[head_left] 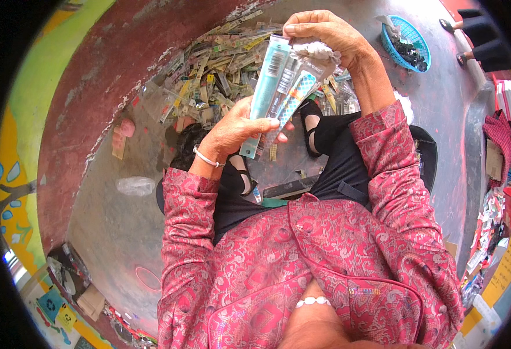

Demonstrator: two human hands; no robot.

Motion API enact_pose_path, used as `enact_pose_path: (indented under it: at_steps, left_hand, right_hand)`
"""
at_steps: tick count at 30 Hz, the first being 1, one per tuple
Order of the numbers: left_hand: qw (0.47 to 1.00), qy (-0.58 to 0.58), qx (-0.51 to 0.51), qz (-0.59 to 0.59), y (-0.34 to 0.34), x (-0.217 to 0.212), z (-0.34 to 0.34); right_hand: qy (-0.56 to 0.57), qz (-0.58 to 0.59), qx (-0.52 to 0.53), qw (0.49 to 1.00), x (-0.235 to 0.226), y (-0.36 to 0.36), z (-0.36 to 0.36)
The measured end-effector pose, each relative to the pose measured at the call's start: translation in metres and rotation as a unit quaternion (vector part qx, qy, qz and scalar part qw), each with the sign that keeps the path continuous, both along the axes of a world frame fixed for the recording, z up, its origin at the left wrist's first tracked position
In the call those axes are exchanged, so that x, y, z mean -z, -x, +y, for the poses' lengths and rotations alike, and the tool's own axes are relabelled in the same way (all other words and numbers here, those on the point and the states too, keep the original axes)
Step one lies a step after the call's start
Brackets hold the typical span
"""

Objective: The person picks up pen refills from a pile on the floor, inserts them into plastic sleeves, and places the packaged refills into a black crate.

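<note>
My left hand (235, 129) is closed around the lower part of a fan of slim, flat plastic packages, its thumb lying across the front. The leftmost is a long teal package (261, 96) with a barcode near its top. Beside it are a clear sleeve and a blue-and-white checked package (296, 96) with an orange patch. My right hand (332, 36) pinches at their upper ends, thumb and fingers pressed together. Below its palm a crumpled whitish wad (318, 51) shows against the packages; I cannot tell what it is.
A heap of similar slim packages (220, 70) spreads across the floor ahead. A blue basket (390, 46) with dark items stands at the far right, near another person's legs (482, 41). A clear plastic bag (135, 186) lies left. Boxes and a red checked cloth (498, 142) line the right side.
</note>
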State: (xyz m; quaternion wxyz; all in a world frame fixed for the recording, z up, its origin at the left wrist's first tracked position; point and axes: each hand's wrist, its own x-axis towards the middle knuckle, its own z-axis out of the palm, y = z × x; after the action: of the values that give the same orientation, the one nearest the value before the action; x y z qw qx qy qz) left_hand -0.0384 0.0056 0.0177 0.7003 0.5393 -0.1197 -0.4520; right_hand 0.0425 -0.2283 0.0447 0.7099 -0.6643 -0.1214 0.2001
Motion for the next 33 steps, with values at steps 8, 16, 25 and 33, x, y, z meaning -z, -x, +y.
enact_pose_path:
  at_steps: [8,16,25,33]
  left_hand:
    - [0.999,-0.012,0.031,0.022,-0.003,-0.002,0.001]
    - [0.999,-0.034,-0.001,-0.004,-0.009,-0.002,0.008]
    - [0.98,-0.035,-0.185,0.056,-0.035,0.005,0.045]
    - [0.952,0.02,-0.259,0.161,-0.038,0.015,0.022]
  right_hand:
    - [0.059,0.029,0.004,0.998,0.001,0.005,0.001]
    - [0.064,-0.044,0.264,0.961,0.02,-0.009,-0.022]
    - [0.029,-0.062,0.454,0.888,0.023,-0.018,-0.059]
    - [0.069,-0.017,0.216,0.974,0.007,0.006,0.006]
